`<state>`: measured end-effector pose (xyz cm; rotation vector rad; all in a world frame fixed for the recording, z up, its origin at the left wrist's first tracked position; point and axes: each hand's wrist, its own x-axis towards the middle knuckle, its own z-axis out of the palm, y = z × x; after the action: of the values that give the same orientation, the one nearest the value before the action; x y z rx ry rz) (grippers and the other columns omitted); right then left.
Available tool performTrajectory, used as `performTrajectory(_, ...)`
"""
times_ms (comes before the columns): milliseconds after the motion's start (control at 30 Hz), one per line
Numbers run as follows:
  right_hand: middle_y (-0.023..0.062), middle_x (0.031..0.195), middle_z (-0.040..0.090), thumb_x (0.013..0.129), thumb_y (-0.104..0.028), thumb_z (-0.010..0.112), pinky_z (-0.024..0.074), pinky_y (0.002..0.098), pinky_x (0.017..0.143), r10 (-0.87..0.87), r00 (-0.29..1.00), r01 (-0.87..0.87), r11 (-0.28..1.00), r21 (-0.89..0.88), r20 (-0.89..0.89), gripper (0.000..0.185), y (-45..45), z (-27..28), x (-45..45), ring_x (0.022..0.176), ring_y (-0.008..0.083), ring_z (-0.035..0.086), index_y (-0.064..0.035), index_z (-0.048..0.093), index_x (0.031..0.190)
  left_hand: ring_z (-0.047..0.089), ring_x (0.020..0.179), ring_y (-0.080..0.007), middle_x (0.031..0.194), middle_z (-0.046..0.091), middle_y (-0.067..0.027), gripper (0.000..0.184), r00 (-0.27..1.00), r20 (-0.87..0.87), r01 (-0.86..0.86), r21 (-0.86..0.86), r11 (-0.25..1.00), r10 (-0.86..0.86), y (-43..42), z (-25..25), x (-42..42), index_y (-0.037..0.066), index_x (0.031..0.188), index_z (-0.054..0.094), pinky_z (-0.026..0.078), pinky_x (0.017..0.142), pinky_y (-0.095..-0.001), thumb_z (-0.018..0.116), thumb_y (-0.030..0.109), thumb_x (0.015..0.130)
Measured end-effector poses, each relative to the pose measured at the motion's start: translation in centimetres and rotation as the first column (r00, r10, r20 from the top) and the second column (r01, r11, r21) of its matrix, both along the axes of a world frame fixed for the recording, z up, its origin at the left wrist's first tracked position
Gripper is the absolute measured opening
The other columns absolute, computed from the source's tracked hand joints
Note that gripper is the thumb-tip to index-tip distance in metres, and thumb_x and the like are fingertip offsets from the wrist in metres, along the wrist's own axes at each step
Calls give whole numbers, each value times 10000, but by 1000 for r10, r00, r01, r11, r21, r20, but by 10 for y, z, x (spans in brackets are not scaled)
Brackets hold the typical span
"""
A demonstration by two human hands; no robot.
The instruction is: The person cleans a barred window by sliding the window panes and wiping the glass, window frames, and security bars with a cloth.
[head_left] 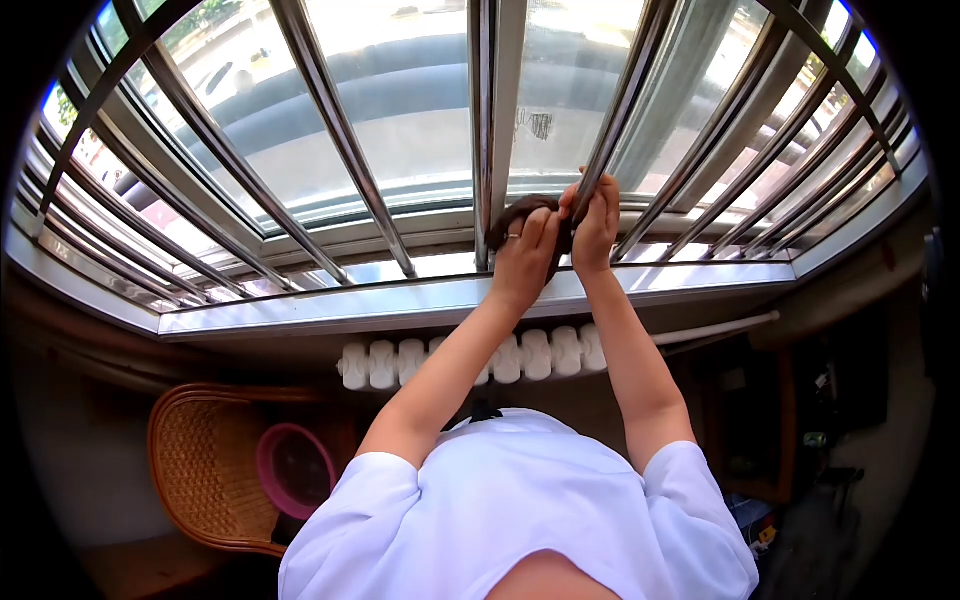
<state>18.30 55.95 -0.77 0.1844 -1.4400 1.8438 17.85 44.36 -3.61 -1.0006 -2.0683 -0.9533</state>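
Note:
My left hand (524, 262), with a ring on one finger, is closed on a dark brown cloth (517, 212) low down by the window bars. Part of the cloth hangs below its fingers. Right beside it, my right hand (597, 225) wraps round a shiny metal bar (625, 98) near its lower end. Whether some of the cloth is also under the right fingers, I cannot tell. Both hands are just above the pale metal sill frame (420, 300).
More upright metal bars (335, 125) stand on both sides, with sliding window glass (400, 90) behind them. Below the sill is a white radiator (508, 358). At lower left, a wicker chair (200, 470) holds a pink basin (268, 470). Dark furniture (785, 430) stands at lower right.

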Motion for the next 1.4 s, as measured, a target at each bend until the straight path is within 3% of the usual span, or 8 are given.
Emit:
performTrajectory(167, 72, 778, 585, 1025, -152, 323, 446, 248, 604, 84, 996, -84, 996, -22, 15, 243, 8, -4, -1, 644, 116, 522, -50, 480, 1180, 524, 1043, -272, 1236, 511, -17, 320, 971, -223, -140, -252, 958, 84, 15, -26, -38, 101, 1146, 602, 520, 723, -388, 556, 97, 829)
performTrajectory(333, 71, 787, 590, 1022, -145, 329, 448, 251, 618, 109, 993, -107, 993, -60, 35, 244, 5, 0, 2, 655, 114, 520, -46, 482, 1186, 584, 917, -230, 1041, 537, -3, 167, 946, -299, -232, -373, 898, 121, 16, -28, -40, 122, 996, 626, 530, 607, -341, 568, 112, 841)
performTrajectory(500, 61, 763, 585, 1020, -146, 321, 438, 238, 591, 80, 997, -79, 996, -33, 13, 273, 4, 4, 2, 634, 109, 516, -42, 525, 1167, 675, 792, -306, 911, 623, -112, 142, 932, 165, -177, -570, 802, 323, -2, -13, -5, 50, 920, 601, 568, 644, -391, 607, 143, 814)
performTrajectory(667, 54, 743, 576, 1020, -134, 296, 432, 241, 582, 57, 998, -56, 996, -63, 17, 279, 1, 3, 0, 621, 105, 504, -48, 531, 1143, 670, 844, -351, 881, 682, -169, 314, 737, 642, 346, -627, 698, 212, -59, 24, 68, 59, 984, 606, 533, 725, -453, 585, 289, 770)
performTrajectory(800, 54, 741, 571, 1013, -146, 319, 430, 244, 558, 22, 1000, -21, 998, -53, 5, 241, -1, 0, -4, 607, 101, 494, -44, 491, 1147, 629, 768, -340, 894, 586, -115, 291, 952, 294, 7, -306, 952, 87, -45, 23, 70, 81, 1002, 580, 522, 680, -419, 651, 136, 725)
performTrajectory(1067, 67, 760, 584, 1017, -123, 316, 439, 237, 586, 94, 995, -96, 993, -67, -31, 237, 4, -2, -3, 622, 106, 503, -49, 493, 1157, 535, 980, -278, 1061, 557, -75, 347, 999, -14, -44, -341, 939, 42, -18, -39, 8, 16, 1080, 582, 427, 911, -402, 656, 224, 812)
performTrajectory(1367, 74, 764, 586, 1020, -128, 323, 448, 260, 609, 115, 993, -113, 992, -58, 22, 240, 6, 4, 1, 639, 125, 513, -53, 498, 1167, 551, 900, -238, 905, 560, -62, 138, 915, -211, -376, -750, 544, 343, -10, -48, 32, 66, 858, 666, 503, 596, -320, 611, 141, 756)
performTrajectory(1400, 74, 764, 586, 1020, -128, 323, 448, 260, 609, 108, 994, -107, 992, -59, 23, 240, 7, 4, 0, 639, 125, 513, -53, 498, 1167, 560, 880, -242, 897, 558, -69, 119, 927, -165, -346, -718, 604, 335, -24, -46, 43, 68, 847, 652, 510, 595, -325, 611, 133, 756)
